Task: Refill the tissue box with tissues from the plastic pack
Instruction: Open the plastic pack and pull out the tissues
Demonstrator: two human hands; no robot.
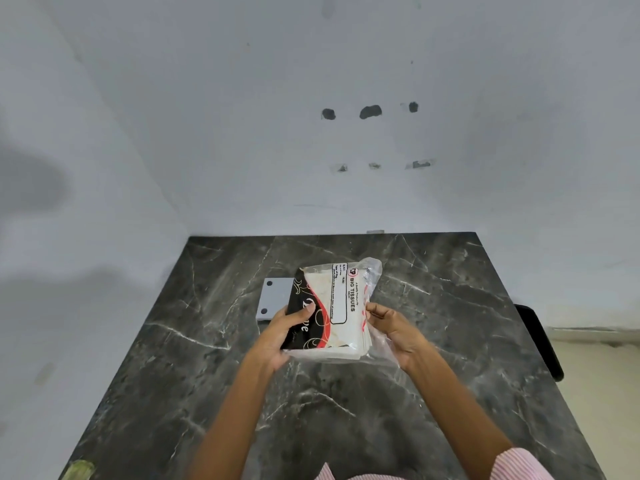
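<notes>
A clear plastic pack of white tissues [341, 306], printed black and red and labelled BIG TISSUES, is held above the dark marble table [450, 341]. My left hand [284, 330] grips its black left edge, thumb on top. My right hand [394, 332] holds the loose plastic on the pack's right side. Behind the pack lies a flat grey piece [275, 296] with two dark dots, partly hidden; I cannot tell whether it is the tissue box.
The table stands in a corner of pale walls [311, 150]. A black object [540, 341] sits off the table's right edge. A greenish smudge [79, 469] marks the front left corner. Striped pink sleeves [516, 462] show at the bottom.
</notes>
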